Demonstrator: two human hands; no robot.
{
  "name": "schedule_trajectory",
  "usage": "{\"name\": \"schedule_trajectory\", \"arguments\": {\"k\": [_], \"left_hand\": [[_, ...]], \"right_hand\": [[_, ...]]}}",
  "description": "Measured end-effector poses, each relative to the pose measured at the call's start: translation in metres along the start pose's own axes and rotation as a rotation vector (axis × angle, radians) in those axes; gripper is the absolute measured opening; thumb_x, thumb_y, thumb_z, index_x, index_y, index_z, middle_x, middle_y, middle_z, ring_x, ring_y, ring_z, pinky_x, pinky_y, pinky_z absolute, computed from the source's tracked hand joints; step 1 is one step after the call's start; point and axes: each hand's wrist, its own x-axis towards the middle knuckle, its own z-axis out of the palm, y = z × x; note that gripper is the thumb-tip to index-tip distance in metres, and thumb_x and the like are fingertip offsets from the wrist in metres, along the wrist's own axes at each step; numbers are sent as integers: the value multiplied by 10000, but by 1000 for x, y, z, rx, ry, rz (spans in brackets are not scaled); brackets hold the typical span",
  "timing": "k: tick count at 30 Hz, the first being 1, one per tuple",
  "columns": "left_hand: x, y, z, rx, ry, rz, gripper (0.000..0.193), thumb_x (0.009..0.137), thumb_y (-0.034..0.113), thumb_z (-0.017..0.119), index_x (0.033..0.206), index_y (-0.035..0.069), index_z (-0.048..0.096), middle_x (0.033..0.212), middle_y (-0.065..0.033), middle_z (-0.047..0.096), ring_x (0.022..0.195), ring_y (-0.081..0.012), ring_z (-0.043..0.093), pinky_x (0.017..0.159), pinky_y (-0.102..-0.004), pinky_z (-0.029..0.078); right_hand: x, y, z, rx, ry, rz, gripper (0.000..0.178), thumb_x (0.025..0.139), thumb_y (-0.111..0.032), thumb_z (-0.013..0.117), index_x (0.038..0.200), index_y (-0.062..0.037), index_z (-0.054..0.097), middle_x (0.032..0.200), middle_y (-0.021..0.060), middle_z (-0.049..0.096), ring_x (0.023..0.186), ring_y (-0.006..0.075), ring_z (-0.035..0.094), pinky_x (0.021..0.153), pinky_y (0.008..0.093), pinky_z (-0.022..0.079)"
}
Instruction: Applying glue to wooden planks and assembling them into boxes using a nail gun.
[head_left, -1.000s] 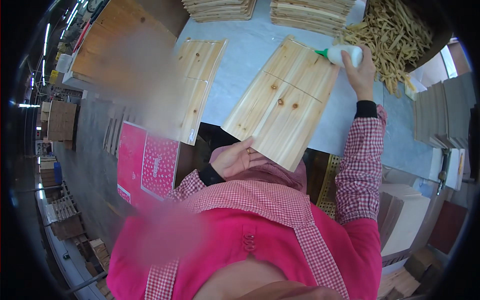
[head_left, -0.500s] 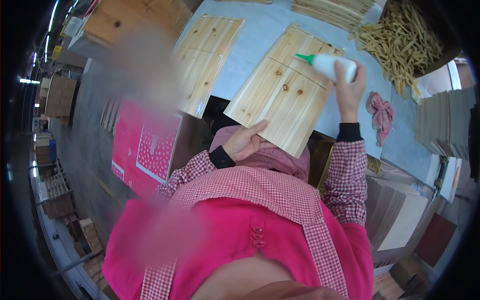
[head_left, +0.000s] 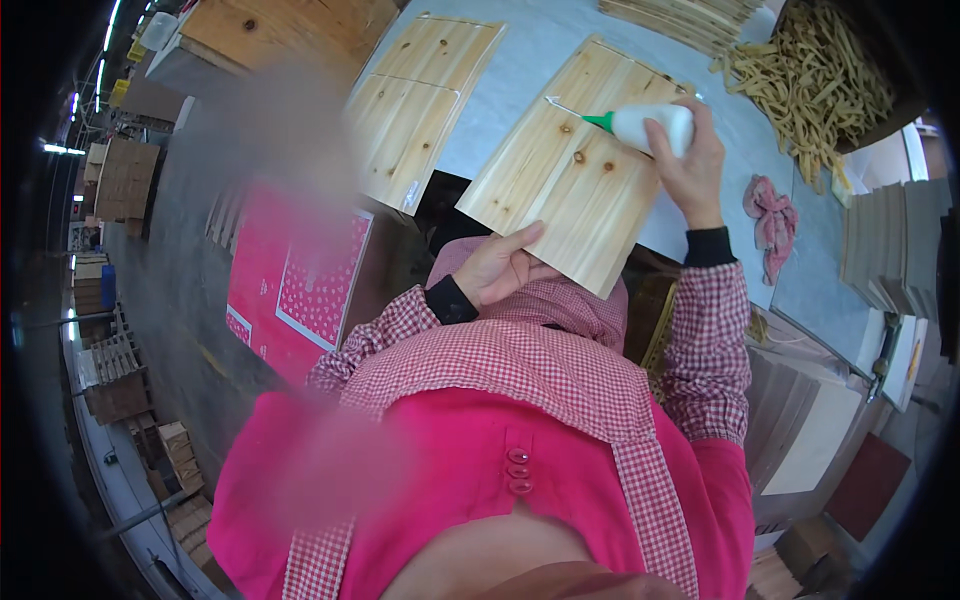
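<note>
Over the board [head_left: 560, 165], right hand [head_left: 692, 165] is clasping bottle [head_left: 640, 127], left hand [head_left: 498, 266] is clamping board's near edge, even squeezing likely keeping white line [head_left: 563, 106] neat.

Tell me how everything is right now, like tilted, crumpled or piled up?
White plastic bottle with green nozzle: tilted, gripped in the right hand.
Large pale wooden panel: near edge held by the left hand, short white line on top.
Second pale wooden panel, at left: lying flat.
Small pink cloth: crumpled.
Thin yellowish strips: heaped loosely, some spilling over.
Wooden boards at top: stacked.
</note>
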Motion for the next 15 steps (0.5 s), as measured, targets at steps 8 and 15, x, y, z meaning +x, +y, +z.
{"name": "schedule_trajectory", "arguments": {"k": [8, 15], "left_hand": [[-1, -5, 4, -7, 21, 81, 505, 965, 175, 519, 1388, 6, 300, 1345, -174, 475, 1243, -286, 488, 1048, -482, 408], [-2, -1, 4, -44, -19, 105, 487, 973, 189, 500, 1385, 9, 314, 1353, -164, 475, 1240, -269, 493, 1042, -437, 422]], "right_hand": [[-48, 10, -70, -158, 128, 42, 354, 791, -165, 726, 1066, -28, 552, 864, 120, 624, 731, 229, 620, 674, 345, 495], [-74, 31, -84, 257, 342, 429, 334, 854, -216, 693, 1055, 0, 537, 924, 85, 601, 723, 166, 605, 527, 262, 511]]}}
